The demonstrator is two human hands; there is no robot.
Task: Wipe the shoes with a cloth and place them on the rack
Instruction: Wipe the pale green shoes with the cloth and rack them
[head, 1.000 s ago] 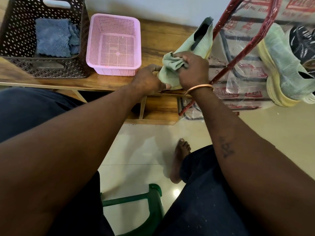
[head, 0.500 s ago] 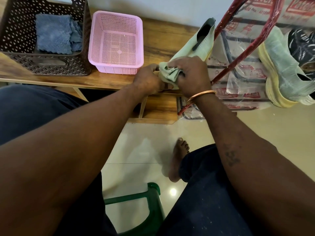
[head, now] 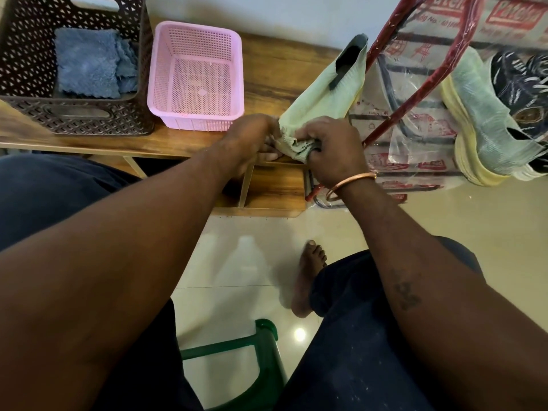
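The right hand [head: 332, 149] has its fingers [head: 311, 133] curled tight round a bunched greenish cloth [head: 296, 148], pressing it against the toe end of a pale green slip-on shoe [head: 323, 93]. The left hand [head: 252, 137] grips the same toe end from the other side, fingers closed on it. The shoe lies at the right end of the wooden bench [head: 267, 69], toe toward the person and heel tilted up and away, just beside the red-framed, plastic-wrapped rack [head: 415, 81].

On the left of the bench a dark brown perforated basket [head: 74, 120] holds folded blue-grey cloths [head: 86, 63]. A pink perforated basket [head: 192, 121] stands just beside it, its mesh floor in view. On the rack, a second pale green shoe with a yellow sole [head: 480, 114] leans against a dark patterned shoe [head: 522, 75].

The tip of the held shoe is covered by the cloth and both hands, and most of the left fingertips are hidden behind them. The dark shoe is cut off by the right edge, and the plastic wrap blurs the rack's shelves.
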